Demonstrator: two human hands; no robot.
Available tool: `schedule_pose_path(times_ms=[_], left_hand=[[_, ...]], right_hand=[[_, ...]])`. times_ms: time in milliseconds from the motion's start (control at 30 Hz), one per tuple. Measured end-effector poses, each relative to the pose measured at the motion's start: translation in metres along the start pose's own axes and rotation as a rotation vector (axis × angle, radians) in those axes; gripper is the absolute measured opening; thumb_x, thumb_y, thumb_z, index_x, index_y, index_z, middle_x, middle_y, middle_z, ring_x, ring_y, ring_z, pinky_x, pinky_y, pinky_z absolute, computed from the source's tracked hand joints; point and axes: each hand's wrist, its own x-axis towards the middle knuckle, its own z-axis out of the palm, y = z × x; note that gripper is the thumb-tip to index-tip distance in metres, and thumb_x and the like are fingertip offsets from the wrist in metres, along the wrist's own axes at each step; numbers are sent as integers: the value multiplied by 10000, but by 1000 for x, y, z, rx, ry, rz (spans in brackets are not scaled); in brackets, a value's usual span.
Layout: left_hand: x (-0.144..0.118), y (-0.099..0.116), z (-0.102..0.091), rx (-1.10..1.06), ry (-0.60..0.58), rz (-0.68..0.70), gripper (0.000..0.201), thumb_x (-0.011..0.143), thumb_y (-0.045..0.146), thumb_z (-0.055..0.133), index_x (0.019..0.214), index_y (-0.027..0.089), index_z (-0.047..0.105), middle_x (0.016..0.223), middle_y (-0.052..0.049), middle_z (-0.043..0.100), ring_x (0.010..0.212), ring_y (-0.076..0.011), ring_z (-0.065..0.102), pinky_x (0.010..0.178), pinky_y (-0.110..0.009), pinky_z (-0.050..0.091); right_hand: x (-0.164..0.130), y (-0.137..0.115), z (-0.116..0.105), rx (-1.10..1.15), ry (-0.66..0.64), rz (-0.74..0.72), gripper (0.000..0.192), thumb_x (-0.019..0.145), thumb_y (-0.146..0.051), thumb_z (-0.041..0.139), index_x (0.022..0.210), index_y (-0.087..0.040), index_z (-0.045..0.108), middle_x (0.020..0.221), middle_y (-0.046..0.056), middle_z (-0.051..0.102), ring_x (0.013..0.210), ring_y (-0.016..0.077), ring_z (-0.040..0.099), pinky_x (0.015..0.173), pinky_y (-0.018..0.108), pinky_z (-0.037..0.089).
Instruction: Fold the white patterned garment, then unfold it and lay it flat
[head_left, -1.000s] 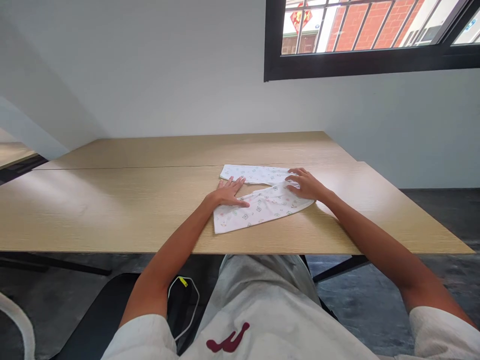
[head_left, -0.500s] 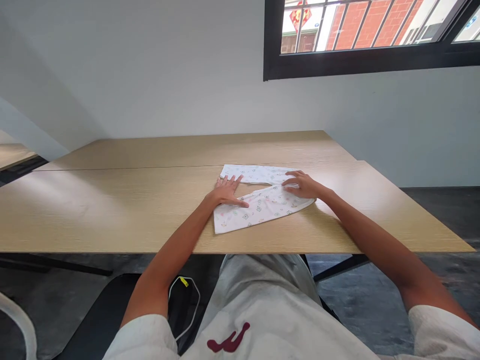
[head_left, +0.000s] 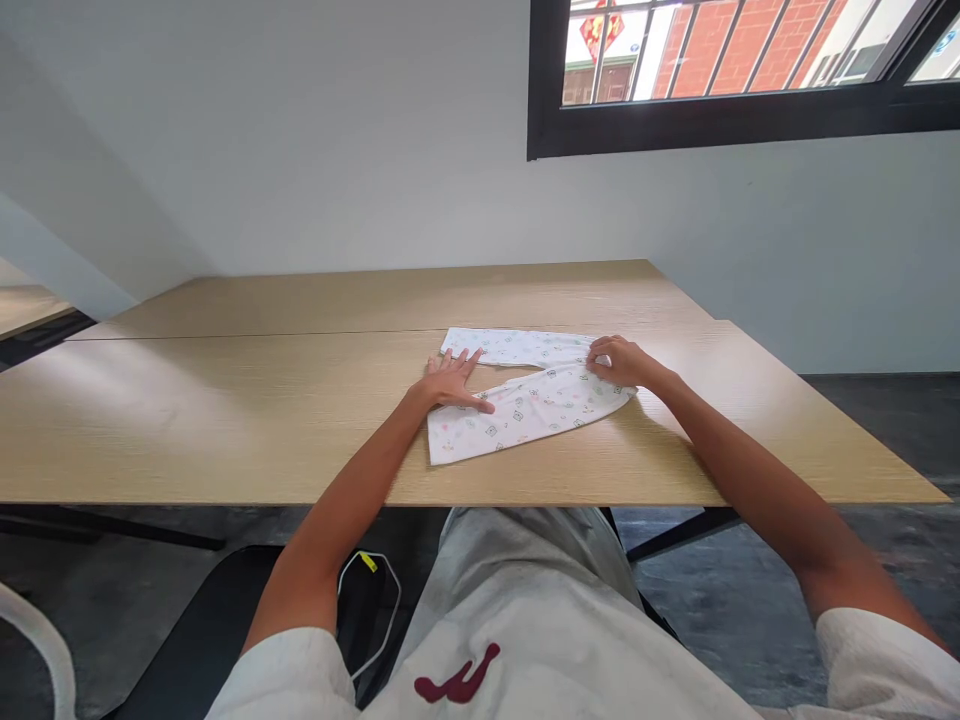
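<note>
Baby trousers (head_left: 525, 400), one pair, white with small printed figures, lie flat on the near half of the wooden table (head_left: 225, 400), just ahead of the person's lap. Two legs spread in a V: one runs along the far side toward the left, the other angles toward the near table edge. Waist end points right.

Left hand (head_left: 452, 382): palm down, fingers straight and fanned, pressed flat where the two legs part. Thumb lies on the near leg, fingertips reach the far leg. Nothing gripped; the hand only bears down on the fabric. Forearm extends straight from the left shoulder, wrist low on the tabletop.

Right hand (head_left: 621, 362): at the waist end, fingers curled inward with knuckles raised, fingertips on the cloth. It looks like a pinch on the fabric edge, but whether cloth is actually caught between the fingers cannot be told from this view. Forearm comes in from the lower right, elbow off the table.

Count: one garment, two hands on it, one table with a seam running across it. One black-framed window (head_left: 742, 110) is set in the wall above right. One white cable (head_left: 375, 610) with a yellow tag lies below the table edge, beside the person's grey-clad leg.
</note>
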Motion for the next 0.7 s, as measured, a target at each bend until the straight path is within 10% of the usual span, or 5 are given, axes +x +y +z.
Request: schedule_pose_path(times_ms=[267,400,533,700], left_hand=[[-6,2,-2,-5,26,20,1391,566,915,614,1597,303,-91,1656,-99,-64,1491,-449,-122,1143,-720,-41],[-14,17,-18,-57,307,303,1169,660,821,665,1580,236,247,1629,-134,220,1507,-390,137,1230,-584,93],[-52,79,-22,-139,598,616,386,970,515,457,1205,270,641,1305,-102,603,1264,-264,536,1117,-493,420],[-140,172,24,-43,456,973,271,962,545,530,1213,471,601,1164,-41,658,1041,-204,640,810,-346,601]], right_hand=[[1,1,6,6,4,36,249,910,-336,505,887,-211,719,1115,79,670,1095,326,568,888,442,491],[2,2,9,37,12,23,247,910,-336,514,881,-193,714,1067,94,675,1070,310,576,927,430,483],[1,-2,12,-15,4,39,195,925,-319,519,874,-192,658,1072,104,660,1067,319,561,862,436,494],[0,-11,16,-82,2,60,132,934,-297,510,879,-191,568,1092,132,621,1083,337,529,829,459,483]])
